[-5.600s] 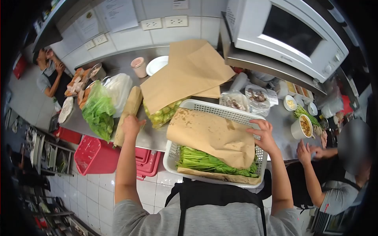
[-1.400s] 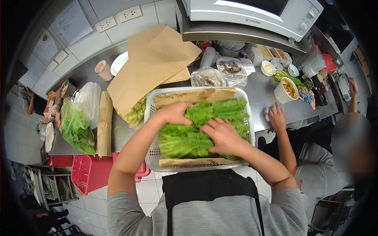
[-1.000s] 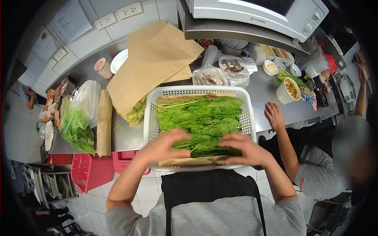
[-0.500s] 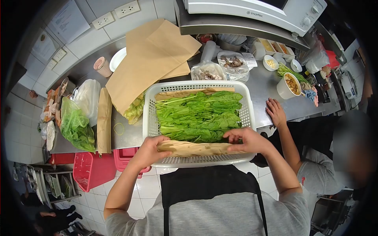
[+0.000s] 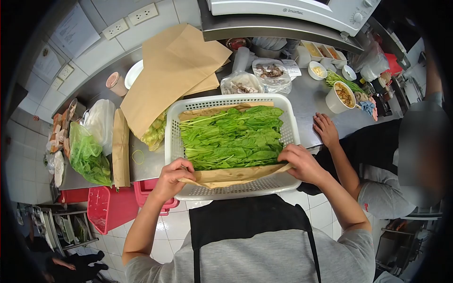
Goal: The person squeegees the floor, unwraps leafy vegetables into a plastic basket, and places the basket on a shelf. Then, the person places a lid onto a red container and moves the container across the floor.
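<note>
A white perforated plastic basket (image 5: 295,137) stands in front of me, with leafy greens (image 5: 233,139) laid in rows on brown paper. The near flap of that brown paper (image 5: 231,176) is stretched between my two hands. My left hand (image 5: 173,179) pinches its left corner at the basket's near left corner. At the other end, my right hand (image 5: 302,162) grips the right corner, its fingertips close to the leaves. The basket floor shows through holes below the flap.
Large brown paper sheets (image 5: 181,70) lie behind the basket's left side. Left are a folded paper roll (image 5: 121,148) and bagged greens (image 5: 88,155). A co-worker's hand (image 5: 326,129) rests on the counter at right, near a tub of food (image 5: 340,97). A pink bin (image 5: 111,207) stands below.
Both hands have moved outward to the corners of the paper's near flap, which is now pulled straighter and raised. The co-worker's hand stays on the counter.
</note>
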`<state>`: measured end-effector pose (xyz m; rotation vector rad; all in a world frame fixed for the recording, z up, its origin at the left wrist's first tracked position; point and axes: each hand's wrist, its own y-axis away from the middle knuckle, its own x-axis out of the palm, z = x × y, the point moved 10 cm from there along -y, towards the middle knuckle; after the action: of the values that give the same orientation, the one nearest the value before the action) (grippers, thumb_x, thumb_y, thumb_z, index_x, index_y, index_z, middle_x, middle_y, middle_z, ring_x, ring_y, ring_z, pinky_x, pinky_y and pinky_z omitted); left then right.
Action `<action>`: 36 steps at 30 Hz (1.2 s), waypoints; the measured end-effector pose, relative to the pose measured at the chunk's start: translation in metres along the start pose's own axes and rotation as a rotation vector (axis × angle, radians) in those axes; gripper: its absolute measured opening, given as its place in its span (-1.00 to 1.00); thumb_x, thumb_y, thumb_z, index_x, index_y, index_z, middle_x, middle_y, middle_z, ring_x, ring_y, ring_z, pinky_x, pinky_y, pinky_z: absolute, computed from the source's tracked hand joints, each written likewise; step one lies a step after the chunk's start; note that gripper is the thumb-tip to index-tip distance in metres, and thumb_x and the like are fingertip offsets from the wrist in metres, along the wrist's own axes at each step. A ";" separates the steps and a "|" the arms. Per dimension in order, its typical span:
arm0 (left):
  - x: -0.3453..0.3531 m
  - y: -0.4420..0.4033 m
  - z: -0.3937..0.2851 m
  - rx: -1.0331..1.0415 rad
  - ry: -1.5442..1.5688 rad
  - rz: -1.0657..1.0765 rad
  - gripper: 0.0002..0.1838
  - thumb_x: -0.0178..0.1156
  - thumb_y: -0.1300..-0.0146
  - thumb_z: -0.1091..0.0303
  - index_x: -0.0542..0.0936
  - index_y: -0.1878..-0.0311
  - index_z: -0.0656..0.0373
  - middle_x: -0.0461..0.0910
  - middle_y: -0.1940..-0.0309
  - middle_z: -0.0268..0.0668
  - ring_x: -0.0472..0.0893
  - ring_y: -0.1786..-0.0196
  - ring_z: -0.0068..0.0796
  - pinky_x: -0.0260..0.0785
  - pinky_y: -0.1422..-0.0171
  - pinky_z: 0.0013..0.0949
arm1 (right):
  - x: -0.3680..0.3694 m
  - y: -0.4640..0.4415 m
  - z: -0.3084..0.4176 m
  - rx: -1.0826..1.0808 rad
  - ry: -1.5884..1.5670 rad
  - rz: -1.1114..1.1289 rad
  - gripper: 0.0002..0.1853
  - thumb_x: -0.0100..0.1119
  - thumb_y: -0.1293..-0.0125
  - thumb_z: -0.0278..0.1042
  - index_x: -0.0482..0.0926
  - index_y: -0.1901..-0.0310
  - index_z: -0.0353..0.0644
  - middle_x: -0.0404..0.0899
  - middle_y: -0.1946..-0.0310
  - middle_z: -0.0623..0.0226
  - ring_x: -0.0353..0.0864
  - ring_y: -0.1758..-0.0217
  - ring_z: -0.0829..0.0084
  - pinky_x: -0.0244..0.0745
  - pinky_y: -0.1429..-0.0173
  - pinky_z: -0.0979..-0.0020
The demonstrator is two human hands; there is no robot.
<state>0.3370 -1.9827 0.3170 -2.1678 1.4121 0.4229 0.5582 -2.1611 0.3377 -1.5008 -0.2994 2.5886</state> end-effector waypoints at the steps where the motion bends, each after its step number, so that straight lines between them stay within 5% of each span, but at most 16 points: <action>1: 0.000 0.000 0.001 -0.002 0.002 -0.026 -0.77 0.20 0.20 0.77 0.61 0.46 0.22 0.47 0.32 -0.30 0.51 0.27 -0.50 0.35 0.30 -0.48 | 0.001 0.004 -0.009 0.083 -0.047 -0.026 -0.73 0.32 0.18 -0.52 0.46 0.39 -0.10 0.36 0.43 0.36 0.44 0.31 0.35 0.27 0.13 0.36; 3: -0.003 0.001 0.002 -0.003 0.008 -0.082 -0.79 0.20 0.20 0.77 0.60 0.48 0.23 0.48 0.30 -0.29 0.52 0.26 -0.51 0.36 0.30 -0.49 | 0.005 0.014 -0.023 0.106 -0.093 -0.073 -0.73 0.37 0.21 -0.47 0.45 0.46 -0.10 0.41 0.49 0.39 0.46 0.36 0.37 0.21 0.06 0.38; 8: 0.008 -0.003 0.003 -0.220 -0.058 0.024 -0.48 0.20 0.17 0.74 0.46 0.04 0.15 0.54 0.15 -0.17 0.58 0.18 -0.20 0.45 0.07 -0.32 | 0.000 0.008 -0.036 0.153 -0.266 -0.160 -0.79 0.31 0.21 -0.61 0.48 0.50 -0.18 0.45 0.54 0.39 0.46 0.41 0.41 0.26 0.15 0.45; 11: 0.006 0.009 0.025 -0.303 -0.007 0.027 -0.55 0.20 0.17 0.75 0.50 0.12 0.18 0.56 0.21 -0.18 0.59 0.18 -0.23 0.45 0.10 -0.35 | 0.002 0.005 -0.045 0.212 -0.516 -0.192 -0.79 0.17 0.17 -0.71 0.53 0.44 -0.21 0.44 0.47 0.37 0.45 0.34 0.43 0.29 0.14 0.48; 15: -0.015 -0.002 0.011 -0.029 -0.007 -0.051 -0.67 0.17 0.18 0.79 0.56 0.31 0.21 0.57 0.26 -0.20 0.59 0.20 -0.30 0.44 0.14 -0.41 | -0.002 0.007 -0.064 0.197 -0.794 -0.272 -0.74 0.05 0.13 -0.81 0.58 0.42 -0.24 0.39 0.37 0.37 0.41 0.23 0.48 0.28 0.10 0.53; 19: -0.010 -0.009 0.005 0.005 0.016 0.018 -0.75 0.17 0.20 0.78 0.57 0.43 0.22 0.55 0.21 -0.24 0.58 0.20 -0.33 0.44 0.15 -0.43 | 0.000 -0.007 -0.046 0.136 -0.570 -0.112 -0.72 -0.01 0.14 -0.86 0.57 0.53 -0.22 0.35 0.37 0.38 0.40 0.20 0.43 0.26 0.04 0.54; 26: 0.016 -0.009 -0.006 0.058 -0.297 0.275 -0.74 0.13 0.12 0.68 0.57 0.31 0.19 0.51 0.13 -0.24 0.53 0.10 -0.24 0.41 0.04 -0.29 | 0.020 -0.004 -0.036 0.001 -0.200 0.234 -0.63 -0.04 0.18 -0.80 0.58 0.30 -0.23 0.49 0.15 0.15 0.52 0.08 0.17 0.45 0.05 0.32; 31: 0.024 0.002 -0.020 0.026 -0.404 0.352 -0.67 0.13 0.05 0.59 0.54 0.13 0.22 0.46 0.08 -0.22 0.49 0.07 -0.23 0.35 -0.02 -0.27 | 0.005 -0.004 -0.012 -0.042 -0.076 0.254 -0.71 0.17 0.09 -0.45 0.55 0.25 -0.32 0.50 0.19 0.16 0.54 0.16 0.16 0.46 0.07 0.31; 36: 0.027 0.008 -0.020 0.046 -0.389 0.349 -0.70 0.11 -0.01 0.57 0.51 0.12 0.22 0.48 0.14 -0.26 0.48 0.05 -0.27 0.30 -0.03 -0.28 | 0.014 0.003 -0.004 -0.036 0.024 0.168 -0.82 0.18 0.04 -0.42 0.45 0.36 -0.21 0.46 0.36 0.28 0.51 0.29 0.23 0.44 0.22 0.26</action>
<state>0.3398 -2.0172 0.3178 -1.6822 1.5478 0.8760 0.5548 -2.1610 0.3229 -1.6345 -0.2281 2.7037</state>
